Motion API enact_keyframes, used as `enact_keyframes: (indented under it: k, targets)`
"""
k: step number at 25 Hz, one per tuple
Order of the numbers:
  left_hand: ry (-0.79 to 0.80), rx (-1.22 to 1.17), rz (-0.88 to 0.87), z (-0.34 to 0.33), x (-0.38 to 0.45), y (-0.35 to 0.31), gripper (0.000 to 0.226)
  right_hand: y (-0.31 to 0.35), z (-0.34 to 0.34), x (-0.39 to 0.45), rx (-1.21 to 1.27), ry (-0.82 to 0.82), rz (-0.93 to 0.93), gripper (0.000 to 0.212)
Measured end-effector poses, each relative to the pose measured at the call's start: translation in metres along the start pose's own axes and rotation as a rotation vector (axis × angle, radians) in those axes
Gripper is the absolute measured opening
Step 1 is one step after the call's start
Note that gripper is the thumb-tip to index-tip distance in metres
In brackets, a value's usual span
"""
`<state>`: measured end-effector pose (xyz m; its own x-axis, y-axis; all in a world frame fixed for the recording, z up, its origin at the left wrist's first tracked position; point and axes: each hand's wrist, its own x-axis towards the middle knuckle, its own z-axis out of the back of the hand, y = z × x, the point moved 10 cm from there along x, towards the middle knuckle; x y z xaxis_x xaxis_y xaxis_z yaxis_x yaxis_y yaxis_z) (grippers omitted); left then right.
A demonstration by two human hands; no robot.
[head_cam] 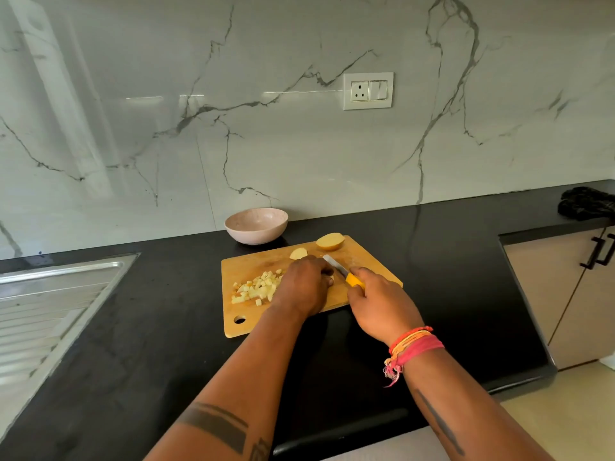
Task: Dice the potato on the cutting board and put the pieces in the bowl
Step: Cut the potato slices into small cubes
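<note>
Potato slice sits hidden under my left hand [304,282], pinned on the board [366,261]; my right hand [379,304] grasps the knife [342,272]. I'd keep fingertips tucked, cutting just right of them.

This is a home kitchen. A glossy black stone countertop [449,261] runs beneath a white grey-veined marble backsplash [266,128] bearing a cream wall socket and switch plate [368,91]. At the frame's left lies a ribbed stainless-steel sink drainboard [50,311]; at right, beige cabinet doors with black handles [565,294].
</note>
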<state>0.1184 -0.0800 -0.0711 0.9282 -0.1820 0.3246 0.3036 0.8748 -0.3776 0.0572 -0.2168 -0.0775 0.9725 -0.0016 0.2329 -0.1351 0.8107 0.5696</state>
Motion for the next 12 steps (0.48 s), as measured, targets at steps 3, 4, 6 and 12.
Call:
enact_keyframes:
  k: [3,4,6,12]
  targets:
    - [-0.012,-0.012,0.056,0.002,0.003,0.008,0.029,0.003,-0.003,-0.001,-0.091,-0.020,0.033,0.050]
    - [-0.008,-0.011,0.071,0.001,0.005,0.011,0.030,0.003,-0.004,-0.001,-0.099,-0.027,0.035,0.051]
    - [0.005,-0.009,0.079,0.000,0.007,0.014,0.030,0.006,-0.005,-0.002,-0.108,-0.040,0.048,0.053]
    - [-0.040,0.036,0.045,0.002,0.003,0.007,0.023,0.027,-0.015,-0.011,-0.207,-0.035,0.143,0.049]
